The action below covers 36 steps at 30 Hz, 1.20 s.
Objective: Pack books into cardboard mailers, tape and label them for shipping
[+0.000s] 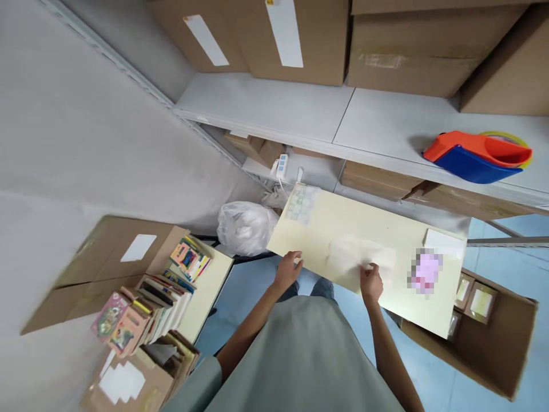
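Observation:
A thin, pale white sheet (347, 252), either paper or cloth, lies slightly crumpled on the cream table (364, 212). My right hand (371, 284) pinches the sheet near its front edge. At the table's front left edge, my left hand (288, 271) has thumb and fingers apart, with nothing in it. To the right of the sheet is a pink item (426, 270), blurred in the picture, so its kind cannot be made out. A white flat piece (445, 244) sits behind it at the table's right end.
Books (171, 300) and cardboard boxes (124, 252) crowd a side table at left. A white plastic bag (246, 228) and power strip (282, 166) are beyond the table's left end. An open carton (497, 355) stands at right. A tape dispenser (476, 155) rests on the shelf.

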Each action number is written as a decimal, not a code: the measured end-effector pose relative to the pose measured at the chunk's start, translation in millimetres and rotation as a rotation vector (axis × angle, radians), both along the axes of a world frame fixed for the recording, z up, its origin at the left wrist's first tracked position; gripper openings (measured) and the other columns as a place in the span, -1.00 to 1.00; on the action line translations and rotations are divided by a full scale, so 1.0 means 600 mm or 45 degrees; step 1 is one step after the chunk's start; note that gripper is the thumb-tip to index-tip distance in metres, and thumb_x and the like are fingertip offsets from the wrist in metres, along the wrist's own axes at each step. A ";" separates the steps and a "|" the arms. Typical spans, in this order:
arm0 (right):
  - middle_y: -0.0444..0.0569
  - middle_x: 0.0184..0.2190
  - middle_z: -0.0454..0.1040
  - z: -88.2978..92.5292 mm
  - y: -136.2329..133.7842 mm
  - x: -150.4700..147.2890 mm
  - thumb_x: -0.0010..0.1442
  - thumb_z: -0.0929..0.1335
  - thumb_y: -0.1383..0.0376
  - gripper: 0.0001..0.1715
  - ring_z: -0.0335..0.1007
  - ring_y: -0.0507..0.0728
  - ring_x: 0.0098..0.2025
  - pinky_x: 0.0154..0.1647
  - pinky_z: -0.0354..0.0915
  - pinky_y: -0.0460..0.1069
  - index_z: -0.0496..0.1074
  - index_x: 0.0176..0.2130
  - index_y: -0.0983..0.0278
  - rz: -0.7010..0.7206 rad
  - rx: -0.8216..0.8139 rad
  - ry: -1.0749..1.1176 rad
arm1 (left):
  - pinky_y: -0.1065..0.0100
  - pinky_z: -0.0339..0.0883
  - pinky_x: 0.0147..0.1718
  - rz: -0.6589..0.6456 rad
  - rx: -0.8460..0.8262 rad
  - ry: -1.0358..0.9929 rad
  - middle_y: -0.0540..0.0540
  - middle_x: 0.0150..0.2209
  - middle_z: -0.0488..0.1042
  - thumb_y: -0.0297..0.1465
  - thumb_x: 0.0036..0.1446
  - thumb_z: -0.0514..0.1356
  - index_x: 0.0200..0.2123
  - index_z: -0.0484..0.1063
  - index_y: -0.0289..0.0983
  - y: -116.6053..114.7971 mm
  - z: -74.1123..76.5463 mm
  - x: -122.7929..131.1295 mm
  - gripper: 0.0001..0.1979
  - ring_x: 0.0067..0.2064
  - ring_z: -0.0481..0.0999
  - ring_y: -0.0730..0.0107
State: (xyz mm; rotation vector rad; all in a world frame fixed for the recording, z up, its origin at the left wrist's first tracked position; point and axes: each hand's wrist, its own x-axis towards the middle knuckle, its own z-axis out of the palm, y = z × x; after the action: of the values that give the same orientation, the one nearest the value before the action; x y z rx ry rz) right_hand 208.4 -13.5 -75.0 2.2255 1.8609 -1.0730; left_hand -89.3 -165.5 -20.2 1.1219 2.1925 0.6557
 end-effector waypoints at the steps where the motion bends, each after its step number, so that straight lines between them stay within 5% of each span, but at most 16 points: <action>1: 0.12 -0.02 0.68 0.003 -0.001 -0.005 0.45 0.29 0.12 -0.56 0.63 0.29 -0.06 -0.18 0.28 0.03 0.43 0.20 0.23 0.023 0.011 -0.013 | 0.09 0.50 0.20 0.002 0.018 -0.004 -0.17 0.01 0.65 -0.45 0.34 0.24 0.08 0.55 -0.22 -0.002 0.006 0.002 -0.73 0.10 0.65 0.16; 5: 0.15 0.00 0.65 0.019 -0.016 -0.027 0.41 0.29 0.11 -0.66 0.61 0.29 -0.06 -0.18 0.27 0.03 0.53 -0.06 0.25 0.086 0.086 -0.007 | 0.11 0.52 0.18 0.036 0.069 -0.025 -0.16 0.02 0.66 -0.45 0.35 0.25 0.06 0.56 -0.20 -0.018 0.025 0.002 -0.75 0.09 0.66 0.17; 10: 0.19 -0.11 0.65 0.066 -0.051 -0.099 0.40 0.25 -0.21 -0.36 0.61 0.25 -0.22 -0.22 0.32 0.04 0.53 -0.18 0.27 0.181 0.376 0.237 | 0.09 0.51 0.22 0.115 0.191 -0.012 -0.16 0.07 0.66 -0.42 0.36 0.25 0.06 0.57 -0.18 -0.080 0.053 -0.023 -0.76 0.14 0.65 0.14; 14: 0.24 -0.12 0.66 0.123 -0.089 -0.205 0.41 0.15 -0.35 -0.14 0.62 0.25 -0.25 -0.20 0.39 0.06 0.57 -0.15 0.31 0.342 0.546 0.441 | 0.07 0.50 0.24 0.240 0.282 -0.010 -0.15 0.08 0.66 -0.38 0.38 0.23 0.09 0.57 -0.16 -0.188 0.076 -0.062 -0.75 0.16 0.64 0.10; 19: 0.23 -0.14 0.66 0.173 -0.154 -0.364 0.45 0.18 -0.25 -0.22 0.62 0.24 -0.25 -0.14 0.44 0.08 0.59 -0.18 0.31 0.569 0.675 0.493 | 0.05 0.50 0.25 0.507 0.338 -0.036 -0.15 0.08 0.66 -0.36 0.37 0.23 0.09 0.58 -0.13 -0.365 0.080 -0.111 -0.73 0.17 0.64 0.07; 26: 0.23 -0.12 0.68 0.184 -0.250 -0.567 0.40 0.33 0.04 -0.60 0.62 0.28 -0.19 -0.03 0.41 0.10 0.56 -0.15 0.32 0.761 0.724 0.474 | 0.06 0.54 0.21 0.937 0.384 -0.013 -0.16 0.08 0.67 -0.36 0.38 0.23 0.06 0.60 -0.17 -0.560 0.072 -0.157 -0.76 0.13 0.66 0.08; 36: 0.19 -0.05 0.61 0.165 -0.300 -0.798 0.39 0.34 0.21 -0.68 0.52 0.25 -0.15 -0.13 0.32 0.04 0.58 0.02 0.31 1.101 0.818 0.185 | 0.05 0.57 0.15 1.400 0.422 -0.108 -0.21 0.09 0.66 -0.31 0.41 0.20 0.10 0.59 -0.21 -0.689 0.070 -0.176 -0.72 0.13 0.65 0.10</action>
State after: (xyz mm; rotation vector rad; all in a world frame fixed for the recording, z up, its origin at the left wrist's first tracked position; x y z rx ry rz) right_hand -270.6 -193.8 24.0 1.1796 3.0800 -0.5127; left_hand -194.7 -578.7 21.6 -0.1157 2.5622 1.5045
